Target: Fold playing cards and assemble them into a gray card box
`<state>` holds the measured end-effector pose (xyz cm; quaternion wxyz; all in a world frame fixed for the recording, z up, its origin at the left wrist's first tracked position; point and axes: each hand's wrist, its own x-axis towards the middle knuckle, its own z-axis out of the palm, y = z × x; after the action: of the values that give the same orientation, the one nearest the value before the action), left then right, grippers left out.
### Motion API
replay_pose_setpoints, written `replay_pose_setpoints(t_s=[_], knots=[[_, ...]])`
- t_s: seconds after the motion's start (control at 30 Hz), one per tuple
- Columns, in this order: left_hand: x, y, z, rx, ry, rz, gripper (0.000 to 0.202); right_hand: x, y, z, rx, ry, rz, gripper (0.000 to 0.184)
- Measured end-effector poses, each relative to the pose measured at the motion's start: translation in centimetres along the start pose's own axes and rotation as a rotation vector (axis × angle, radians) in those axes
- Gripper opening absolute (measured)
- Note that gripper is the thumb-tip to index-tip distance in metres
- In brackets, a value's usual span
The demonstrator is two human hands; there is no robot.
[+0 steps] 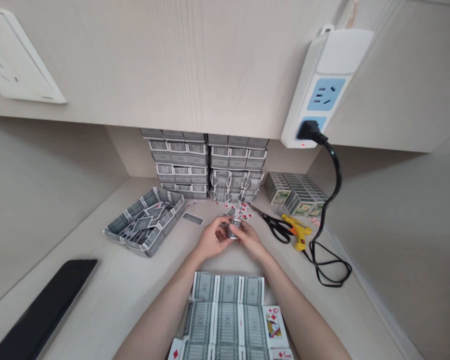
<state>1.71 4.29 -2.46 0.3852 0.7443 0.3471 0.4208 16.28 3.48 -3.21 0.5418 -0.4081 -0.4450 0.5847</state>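
Note:
My left hand (213, 240) and my right hand (249, 239) meet over the middle of the desk. Together they pinch a small folded playing card piece (235, 228) with a grey patterned back. Both hands have their fingers curled round it. Just beyond the hands lie loose cards (243, 209) showing red pips. In front of my forearms lies a flat sheet of joined cards (228, 312), grey backs up, with red face cards at its right edge.
A finished card tray (146, 220) sits left of the hands. Stacks of such trays (206, 165) stand at the back wall, card boxes (296, 192) to their right. Scissors (275, 227), a yellow glue gun (299, 231) with black cable, a power strip (322, 90), and a phone (45, 310) at left.

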Motion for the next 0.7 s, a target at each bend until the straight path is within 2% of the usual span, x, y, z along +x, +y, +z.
replay_pose_setpoints(t_s=[0.07, 0.13, 0.47, 0.7], knots=[[0.0, -0.1, 0.0, -0.018, -0.022, -0.039, 0.053, 0.0, 0.0, -0.1, -0.015, 0.001, 0.006, 0.039], [0.1, -0.1, 0.0, -0.023, -0.042, -0.043, 0.058, 0.0, 0.0, -0.1, -0.039, 0.004, 0.001, 0.039], [0.4, -0.7, -0.2, -0.058, -0.042, -0.022, 0.063, -0.3, -0.5, 0.1, -0.035, -0.019, 0.014, 0.034], [0.3, -0.6, 0.0, -0.069, -0.042, 0.001, 0.064, -0.6, -1.3, 0.5, 0.094, -0.039, 0.061, 0.028]])
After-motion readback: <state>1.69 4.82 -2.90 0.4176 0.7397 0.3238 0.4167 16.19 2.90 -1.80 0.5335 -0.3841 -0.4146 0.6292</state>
